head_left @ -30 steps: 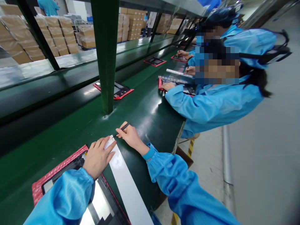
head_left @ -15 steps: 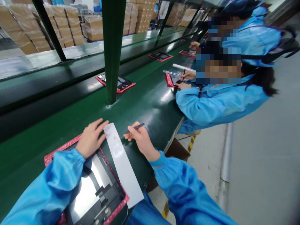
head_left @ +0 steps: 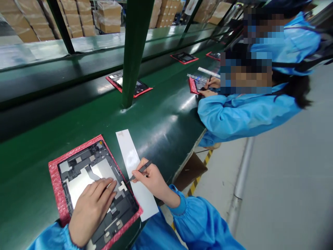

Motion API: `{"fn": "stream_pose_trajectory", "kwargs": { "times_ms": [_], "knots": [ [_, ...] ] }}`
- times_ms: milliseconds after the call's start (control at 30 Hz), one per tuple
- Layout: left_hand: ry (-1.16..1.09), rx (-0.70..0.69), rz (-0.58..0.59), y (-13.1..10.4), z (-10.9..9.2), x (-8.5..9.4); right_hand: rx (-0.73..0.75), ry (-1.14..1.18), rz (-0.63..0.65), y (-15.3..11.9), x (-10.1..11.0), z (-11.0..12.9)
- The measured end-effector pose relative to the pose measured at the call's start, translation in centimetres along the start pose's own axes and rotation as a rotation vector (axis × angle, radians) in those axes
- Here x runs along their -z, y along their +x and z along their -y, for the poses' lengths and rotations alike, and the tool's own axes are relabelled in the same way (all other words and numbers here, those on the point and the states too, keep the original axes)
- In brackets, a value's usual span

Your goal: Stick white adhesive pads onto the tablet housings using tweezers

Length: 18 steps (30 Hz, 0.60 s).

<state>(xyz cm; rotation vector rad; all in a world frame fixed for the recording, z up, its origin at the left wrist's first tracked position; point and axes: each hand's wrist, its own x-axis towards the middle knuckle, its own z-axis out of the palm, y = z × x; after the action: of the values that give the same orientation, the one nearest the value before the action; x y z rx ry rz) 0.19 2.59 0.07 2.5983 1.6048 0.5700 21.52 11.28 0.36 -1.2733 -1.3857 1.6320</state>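
Green counter (head_left: 161,146), wrapped cartons (head_left: 108,15) behind it, and two hands at an opened tablet.
In the head view, the tablet (head_left: 102,170) lies on red bubble wrap (head_left: 57,184) at the near end of the counter, inner side up. The left hand (head_left: 93,205) rests on it palm down, fingers stretched out and gripping nothing. The right hand (head_left: 153,180), apart from the left, pinches dark tweezers (head_left: 144,166), their tips at a pale cross-shaped piece (head_left: 122,186) on the tablet's right edge; whether they touch it, I cannot tell. A white strip (head_left: 143,198) lies just beside the tablet, partly under the right hand. Farther along, a co-worker in a blue sleeve (head_left: 234,114) leans over the counter.
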Motion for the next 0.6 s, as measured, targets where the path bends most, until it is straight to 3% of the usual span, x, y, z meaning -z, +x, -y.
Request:
{"fn": "stream_pose_trajectory", "kwargs": {
  "times_ms": [600],
  "knots": [
    [-0.004,-0.007,0.004,0.19,0.13,0.29,-0.004,-0.088,-0.007,-0.24,-0.20,0.24]
  ]
}}
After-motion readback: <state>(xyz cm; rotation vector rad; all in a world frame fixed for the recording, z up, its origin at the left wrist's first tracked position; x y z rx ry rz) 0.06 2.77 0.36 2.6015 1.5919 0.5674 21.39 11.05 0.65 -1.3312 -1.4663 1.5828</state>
